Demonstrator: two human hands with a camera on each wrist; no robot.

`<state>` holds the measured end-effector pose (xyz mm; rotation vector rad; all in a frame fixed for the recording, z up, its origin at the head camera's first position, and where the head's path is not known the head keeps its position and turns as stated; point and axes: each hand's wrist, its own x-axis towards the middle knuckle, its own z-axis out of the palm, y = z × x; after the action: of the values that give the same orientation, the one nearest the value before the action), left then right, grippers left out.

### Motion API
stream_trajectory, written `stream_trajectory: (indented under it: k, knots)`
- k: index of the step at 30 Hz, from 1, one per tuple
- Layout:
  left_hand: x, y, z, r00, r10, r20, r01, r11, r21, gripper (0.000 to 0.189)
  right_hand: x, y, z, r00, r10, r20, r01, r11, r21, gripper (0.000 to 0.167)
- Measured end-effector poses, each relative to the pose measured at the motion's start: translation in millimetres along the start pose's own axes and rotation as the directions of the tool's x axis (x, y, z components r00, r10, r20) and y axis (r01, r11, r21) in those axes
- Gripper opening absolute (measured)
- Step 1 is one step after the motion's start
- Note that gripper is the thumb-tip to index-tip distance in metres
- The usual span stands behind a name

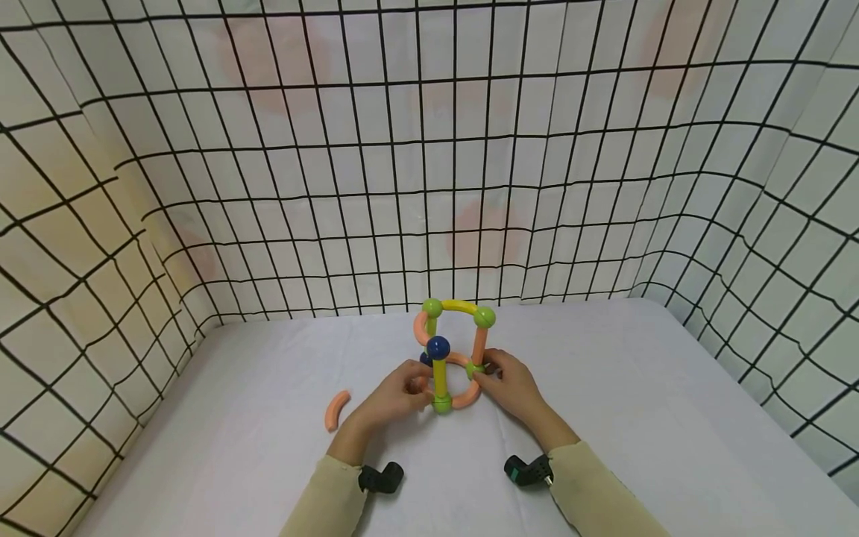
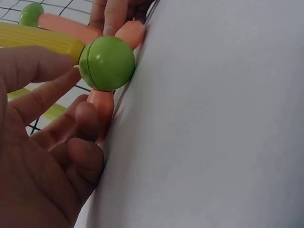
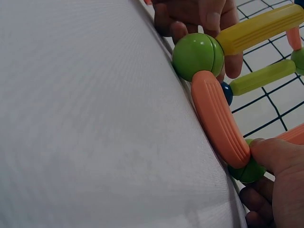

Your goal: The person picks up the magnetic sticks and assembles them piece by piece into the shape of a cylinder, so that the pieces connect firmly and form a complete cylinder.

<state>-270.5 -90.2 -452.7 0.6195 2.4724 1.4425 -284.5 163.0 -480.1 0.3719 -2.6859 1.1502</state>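
Observation:
A ball-and-stick toy frame stands on the white cloth in front of me, its base a ring of curved orange sticks [image 1: 467,396]. My left hand [image 1: 392,395] holds the yellow upright stick [image 1: 439,378] low down, thumb against it just above a green ball [image 2: 108,62]. A dark blue ball [image 1: 438,347] tops that stick. On the right, my right hand [image 1: 513,384] pinches another green ball [image 3: 247,171] of the base between thumb and fingers. From there an orange upright [image 1: 479,346] rises to an upper green ball [image 1: 485,317], joined by a curved yellow stick [image 1: 459,306] to a further green ball [image 1: 432,307].
One loose curved orange stick [image 1: 336,410] lies on the cloth [image 1: 268,462] left of my left hand. Black netting [image 1: 376,171] over white sheeting rises behind and along both sides. A black camera mount sits on each wrist.

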Motion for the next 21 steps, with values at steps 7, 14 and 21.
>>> stream_trajectory:
  k: [7,14,21]
  knots:
    - [0.9,-0.3,6.6,0.999,0.015,0.043,-0.017,0.998,0.062,0.032,-0.4,-0.9,0.2,1.0,0.007,-0.002,-0.007,1.0,0.006,0.034]
    - [2.6,-0.1,11.9,0.997,0.058,0.043,-0.062,0.994,0.09,0.029,0.6,-1.8,0.0,1.0,-0.008,-0.002,0.008,1.0,0.007,0.032]
    - [2.2,2.2,13.9,0.998,0.044,0.034,-0.047,0.995,0.093,0.027,1.0,-1.5,-0.2,1.0,-0.004,0.003,0.004,1.0,0.001,0.032]
